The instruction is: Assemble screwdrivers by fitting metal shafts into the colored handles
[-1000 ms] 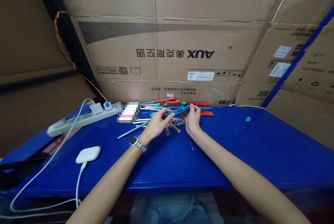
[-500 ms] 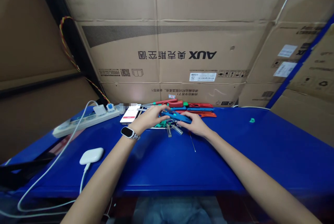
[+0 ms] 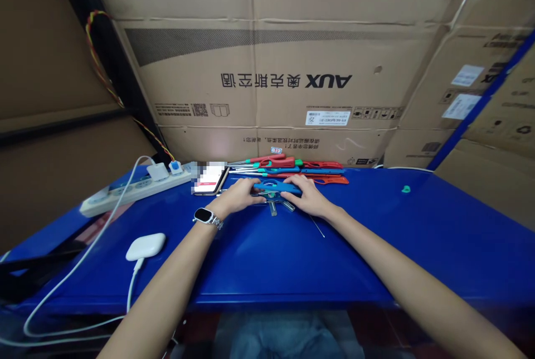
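The left hand (image 3: 241, 195) and right hand (image 3: 312, 197) were clamped on opposite ends of a blue handle (image 3: 273, 187), held between the two grips over the bench (image 3: 251, 258). Its long axis ran left to right, nearly level; with both ends partly covered, its front was hard to tell. Clear tubes (image 3: 273, 208) stuck out below; lighters (image 3: 278, 163) lay behind.
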`<control>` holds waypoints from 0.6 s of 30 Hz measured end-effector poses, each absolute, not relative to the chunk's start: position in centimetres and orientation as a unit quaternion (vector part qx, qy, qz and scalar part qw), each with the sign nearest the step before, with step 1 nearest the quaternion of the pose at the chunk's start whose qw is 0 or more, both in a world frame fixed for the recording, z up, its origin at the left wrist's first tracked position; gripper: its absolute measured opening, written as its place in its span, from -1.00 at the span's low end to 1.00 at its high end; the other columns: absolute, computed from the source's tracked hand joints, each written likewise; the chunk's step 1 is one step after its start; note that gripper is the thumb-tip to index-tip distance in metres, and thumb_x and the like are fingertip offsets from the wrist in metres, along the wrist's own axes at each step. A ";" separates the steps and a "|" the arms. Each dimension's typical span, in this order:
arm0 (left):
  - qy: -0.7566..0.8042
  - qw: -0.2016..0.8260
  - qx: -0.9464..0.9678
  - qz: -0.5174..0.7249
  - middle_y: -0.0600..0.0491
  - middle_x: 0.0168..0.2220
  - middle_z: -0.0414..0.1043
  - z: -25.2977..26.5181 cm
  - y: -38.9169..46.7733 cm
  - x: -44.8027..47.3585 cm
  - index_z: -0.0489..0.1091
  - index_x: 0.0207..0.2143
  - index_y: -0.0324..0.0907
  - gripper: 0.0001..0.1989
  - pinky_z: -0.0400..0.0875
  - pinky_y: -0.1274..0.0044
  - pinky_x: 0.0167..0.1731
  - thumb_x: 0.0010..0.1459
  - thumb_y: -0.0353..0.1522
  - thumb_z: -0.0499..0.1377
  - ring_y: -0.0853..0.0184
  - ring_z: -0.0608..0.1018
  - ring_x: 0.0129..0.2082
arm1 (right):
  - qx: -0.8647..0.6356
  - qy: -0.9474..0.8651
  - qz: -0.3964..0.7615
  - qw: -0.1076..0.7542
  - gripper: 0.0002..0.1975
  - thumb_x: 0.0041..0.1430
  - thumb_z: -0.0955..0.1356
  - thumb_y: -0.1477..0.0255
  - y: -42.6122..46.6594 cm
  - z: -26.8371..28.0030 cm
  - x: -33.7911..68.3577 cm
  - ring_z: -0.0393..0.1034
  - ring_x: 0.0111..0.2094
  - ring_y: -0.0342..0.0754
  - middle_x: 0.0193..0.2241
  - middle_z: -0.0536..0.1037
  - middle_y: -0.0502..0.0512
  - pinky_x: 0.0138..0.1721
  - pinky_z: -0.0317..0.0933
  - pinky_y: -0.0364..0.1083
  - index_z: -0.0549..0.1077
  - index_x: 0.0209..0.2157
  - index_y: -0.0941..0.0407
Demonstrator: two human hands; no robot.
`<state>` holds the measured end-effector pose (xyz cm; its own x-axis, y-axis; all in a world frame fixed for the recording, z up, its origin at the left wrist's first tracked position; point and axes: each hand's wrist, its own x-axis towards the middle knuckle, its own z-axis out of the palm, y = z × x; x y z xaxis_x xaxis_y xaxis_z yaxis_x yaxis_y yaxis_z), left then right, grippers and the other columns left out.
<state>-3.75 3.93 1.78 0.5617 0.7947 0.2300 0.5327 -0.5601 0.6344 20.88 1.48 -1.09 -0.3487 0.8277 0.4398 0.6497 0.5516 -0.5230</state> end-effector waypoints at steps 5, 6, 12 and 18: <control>0.442 0.222 0.841 0.220 -0.01 -0.33 0.56 1.8 3.8 -3.8 0.48 -0.24 -0.18 -0.72 0.38 0.47 -0.36 0.03 -0.22 0.27 0.18 0.57 -0.34 | -0.450 -0.809 0.155 0.345 -0.73 0.26 0.34 0.20 1.7 -1.2 20.6 0.37 -0.01 0.13 -0.07 0.54 0.15 0.04 0.15 0.15 0.45 -0.10 0.05; 0.450 0.206 0.840 0.222 -0.03 -0.30 0.57 1.8 3.8 -3.8 0.48 -0.21 -0.19 -0.69 0.40 0.45 -0.32 0.02 -0.20 0.28 0.16 0.57 -0.30 | -0.450 -0.810 0.153 0.343 -0.72 0.26 0.34 0.20 1.7 -1.2 20.6 0.37 -0.01 0.13 -0.08 0.54 0.15 0.04 0.15 0.15 0.46 -0.10 0.06; 0.428 0.186 0.834 0.294 -0.04 -0.17 0.54 2.2 3.3 -3.8 0.33 0.07 -0.17 -0.44 0.42 0.43 -0.22 0.06 -0.11 0.27 0.17 0.57 -0.20 | -0.455 -0.802 0.152 0.357 -0.69 0.27 0.31 0.20 2.2 -1.2 20.6 0.37 0.00 0.12 -0.06 0.54 0.19 0.07 0.18 0.13 0.48 -0.08 0.09; 0.417 0.225 0.792 0.385 0.09 -0.42 0.52 1.3 3.7 -2.7 0.27 0.05 -0.18 -0.55 0.39 0.50 -0.32 0.15 -0.23 0.21 0.30 0.56 -0.40 | -0.430 -0.778 0.226 0.399 -0.64 0.27 0.28 0.16 3.6 -0.5 20.3 0.44 -0.09 0.06 -0.13 0.56 0.14 0.02 0.25 0.04 0.48 -0.09 0.12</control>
